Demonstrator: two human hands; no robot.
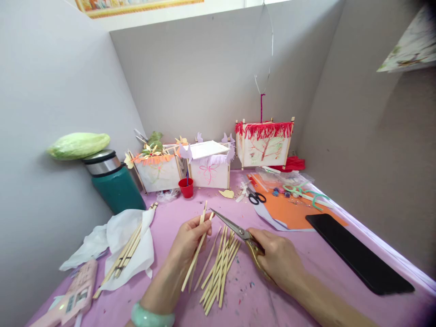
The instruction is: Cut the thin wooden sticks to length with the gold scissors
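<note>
My left hand [188,240] is closed around a couple of thin wooden sticks [199,243], held slanted up toward the back. My right hand [276,256] grips gold-handled scissors [235,228], whose blades point left at the tips of the held sticks, close to them. A pile of several loose wooden sticks [220,268] lies on the pink table [299,290] between my two hands. A green bangle [152,315] is on my left wrist.
More sticks [127,250] rest on white tissue at the left, by a pink object [73,297]. A teal flask [114,181], three paper lanterns [264,143], a red cup [186,187], black scissors [256,197], orange paper [289,211] and a black slab [357,252] surround them.
</note>
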